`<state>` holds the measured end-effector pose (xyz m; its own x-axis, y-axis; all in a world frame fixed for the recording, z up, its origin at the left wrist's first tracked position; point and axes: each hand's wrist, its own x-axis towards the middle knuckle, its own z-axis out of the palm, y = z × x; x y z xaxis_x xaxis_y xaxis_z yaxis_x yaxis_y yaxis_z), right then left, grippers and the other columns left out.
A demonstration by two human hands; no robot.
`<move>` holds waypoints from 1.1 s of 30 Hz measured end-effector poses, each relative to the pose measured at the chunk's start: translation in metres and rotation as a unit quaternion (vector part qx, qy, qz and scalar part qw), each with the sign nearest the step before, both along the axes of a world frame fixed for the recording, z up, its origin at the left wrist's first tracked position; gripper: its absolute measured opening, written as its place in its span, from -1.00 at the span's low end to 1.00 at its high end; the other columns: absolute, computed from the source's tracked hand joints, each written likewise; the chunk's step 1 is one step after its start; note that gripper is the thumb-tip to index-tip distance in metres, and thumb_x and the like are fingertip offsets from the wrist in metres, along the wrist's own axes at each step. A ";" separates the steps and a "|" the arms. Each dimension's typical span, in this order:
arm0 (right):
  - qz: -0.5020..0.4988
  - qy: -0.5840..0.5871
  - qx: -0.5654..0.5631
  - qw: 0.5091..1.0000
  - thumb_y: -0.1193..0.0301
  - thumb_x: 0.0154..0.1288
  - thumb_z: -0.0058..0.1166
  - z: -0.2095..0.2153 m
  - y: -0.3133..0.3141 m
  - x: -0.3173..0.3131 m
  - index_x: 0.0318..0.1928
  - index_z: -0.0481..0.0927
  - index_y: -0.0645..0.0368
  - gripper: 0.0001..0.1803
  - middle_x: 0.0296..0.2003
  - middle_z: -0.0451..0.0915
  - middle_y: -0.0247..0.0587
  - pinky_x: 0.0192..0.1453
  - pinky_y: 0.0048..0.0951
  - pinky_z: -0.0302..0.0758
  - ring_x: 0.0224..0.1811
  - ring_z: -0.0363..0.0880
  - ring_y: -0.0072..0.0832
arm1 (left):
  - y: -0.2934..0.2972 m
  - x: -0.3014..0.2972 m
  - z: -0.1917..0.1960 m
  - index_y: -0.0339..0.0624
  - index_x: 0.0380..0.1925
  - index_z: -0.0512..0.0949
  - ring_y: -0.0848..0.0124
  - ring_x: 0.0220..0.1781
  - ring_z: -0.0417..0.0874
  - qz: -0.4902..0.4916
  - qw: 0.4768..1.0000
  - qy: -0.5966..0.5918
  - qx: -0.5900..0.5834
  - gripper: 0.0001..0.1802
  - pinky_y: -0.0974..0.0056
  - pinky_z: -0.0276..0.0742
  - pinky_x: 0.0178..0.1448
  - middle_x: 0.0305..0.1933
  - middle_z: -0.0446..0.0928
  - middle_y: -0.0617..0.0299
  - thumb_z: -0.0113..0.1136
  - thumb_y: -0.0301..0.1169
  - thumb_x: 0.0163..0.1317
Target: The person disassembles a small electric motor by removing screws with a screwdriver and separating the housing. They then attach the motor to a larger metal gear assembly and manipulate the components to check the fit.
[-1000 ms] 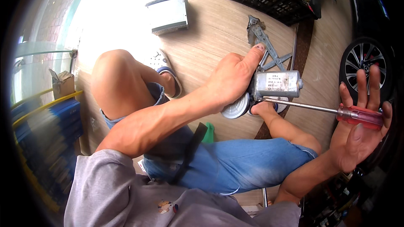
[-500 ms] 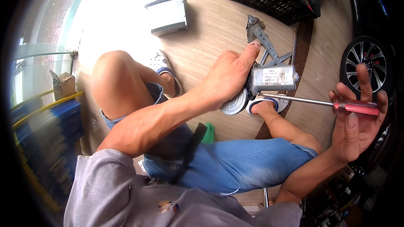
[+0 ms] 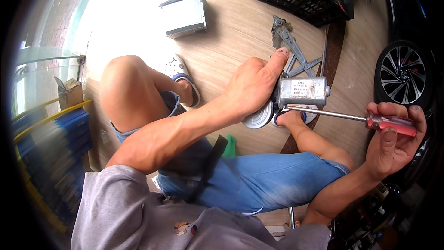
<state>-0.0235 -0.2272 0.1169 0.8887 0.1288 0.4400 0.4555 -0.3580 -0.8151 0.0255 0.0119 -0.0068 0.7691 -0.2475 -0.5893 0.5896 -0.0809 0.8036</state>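
My left hand (image 3: 253,82) is closed round an electric motor (image 3: 303,91), a silver can with a white label and a round grey housing (image 3: 259,115) at its lower left. Its thumb points up and away from me. At the right, my right hand (image 3: 391,150) has its fingers curled round the red handle of a screwdriver (image 3: 394,125). The shaft runs left, its tip at the motor's lower left corner; the exact contact is too small to tell. Beyond the motor, a grey metal scissor-arm window regulator (image 3: 298,55) shows; whether it joins the motor is hidden.
A white-topped box-shaped unit (image 3: 185,16) lies on the floor ahead. At the far right stands a black crate (image 3: 291,0) of tools, near a car wheel (image 3: 403,71). Blue panels (image 3: 55,143) with yellow edging and a small cardboard box (image 3: 69,93) are at my left.
My right hand's raised fingers have folded down onto the screwdriver handle. The motor has shifted slightly nearer me, while the screwdriver tip stays at it.
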 end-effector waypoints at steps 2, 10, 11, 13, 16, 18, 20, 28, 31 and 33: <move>-0.004 -0.009 -0.021 1.000 0.38 0.38 0.23 0.002 -0.005 0.001 0.33 0.21 0.30 -0.35 -0.17 0.62 0.20 -0.14 -0.28 0.76 -0.15 0.74 -0.15 | -0.001 0.001 0.001 -0.47 -0.66 0.57 0.21 -0.52 0.58 0.003 1.000 0.014 -0.007 -0.10 0.06 0.49 -0.27 -0.65 0.50 -0.14 -0.11 0.27 0.42; 0.025 0.033 0.128 0.991 0.47 0.39 0.13 -0.002 0.001 0.008 0.39 0.13 0.21 -0.34 0.01 0.56 0.31 -0.03 -0.12 0.71 -0.02 0.70 0.01 | 0.000 0.000 -0.003 -0.47 -0.65 0.58 0.23 -0.53 0.57 0.007 1.000 0.010 -0.021 -0.10 0.07 0.49 -0.28 -0.66 0.50 -0.12 -0.11 0.26 0.42; 0.067 0.042 0.109 0.991 0.47 0.39 0.13 -0.003 -0.010 0.006 0.39 0.12 0.21 -0.34 0.03 0.55 0.33 -0.01 -0.10 0.71 0.00 0.70 0.03 | 0.000 0.000 -0.003 -0.47 -0.65 0.59 0.23 -0.52 0.58 0.005 1.000 0.008 -0.016 -0.10 0.06 0.49 -0.28 -0.66 0.50 -0.12 -0.11 0.26 0.43; 0.073 0.061 0.024 0.995 0.47 0.39 0.13 -0.001 -0.028 0.000 0.40 0.11 0.21 -0.33 0.07 0.53 0.37 0.03 -0.07 0.70 0.05 0.68 0.06 | 0.000 0.000 -0.002 -0.46 -0.64 0.59 0.20 -0.52 0.59 0.003 1.000 0.008 -0.013 -0.10 0.05 0.50 -0.27 -0.65 0.51 -0.13 -0.11 0.26 0.43; 0.022 0.056 0.020 0.998 0.46 0.40 0.12 -0.007 -0.016 0.005 0.42 0.09 0.21 -0.31 0.09 0.53 0.39 0.04 -0.08 0.70 0.07 0.67 0.05 | -0.001 -0.001 -0.003 -0.46 -0.64 0.60 0.16 -0.51 0.61 -0.007 1.000 -0.008 -0.005 -0.11 0.03 0.51 -0.25 -0.65 0.51 -0.16 -0.12 0.26 0.43; -0.005 0.021 0.110 0.994 0.44 0.41 0.13 -0.011 0.010 0.013 0.43 0.07 0.24 -0.30 0.09 0.52 0.39 0.04 -0.11 0.69 0.07 0.68 0.03 | -0.001 -0.002 -0.006 -0.45 -0.64 0.60 0.13 -0.50 0.61 -0.012 1.000 -0.022 -0.002 -0.11 0.02 0.51 -0.24 -0.64 0.51 -0.17 -0.12 0.26 0.43; -0.005 0.033 0.134 0.990 0.41 0.41 0.16 -0.006 0.019 0.014 0.41 0.09 0.27 -0.30 0.07 0.54 0.38 0.05 -0.10 0.69 0.05 0.69 0.00 | 0.000 -0.001 -0.007 -0.45 -0.63 0.61 0.10 -0.50 0.62 -0.006 1.000 -0.023 0.002 -0.11 0.01 0.51 -0.23 -0.63 0.52 -0.19 -0.12 0.25 0.43; 0.057 0.039 0.050 0.996 0.41 0.40 0.19 -0.006 -0.003 0.009 0.30 0.23 0.29 -0.42 -0.05 0.61 0.27 0.03 -0.09 0.70 -0.09 0.73 -0.08 | 0.001 -0.001 0.000 -0.45 -0.63 0.61 0.09 -0.48 0.63 -0.005 1.000 -0.008 0.020 -0.11 0.02 0.51 -0.22 -0.62 0.53 -0.21 -0.13 0.26 0.43; 0.018 0.019 0.129 0.991 0.47 0.41 0.11 -0.008 0.018 0.013 0.34 0.16 0.26 -0.41 0.11 0.51 0.38 0.10 -0.08 0.68 0.00 0.71 -0.03 | 0.000 -0.001 0.000 -0.46 -0.62 0.61 0.09 -0.47 0.63 -0.011 1.000 -0.017 0.021 -0.11 0.02 0.52 -0.21 -0.61 0.53 -0.21 -0.12 0.25 0.43; 0.013 0.026 0.185 0.982 0.53 0.42 0.04 -0.006 0.019 0.013 0.38 0.10 0.23 -0.39 0.22 0.42 0.46 0.15 -0.09 0.66 0.07 0.69 0.00 | 0.003 0.000 0.003 -0.46 -0.61 0.61 0.09 -0.46 0.64 -0.010 1.000 -0.011 0.025 -0.12 0.02 0.52 -0.20 -0.60 0.54 -0.21 -0.12 0.25 0.43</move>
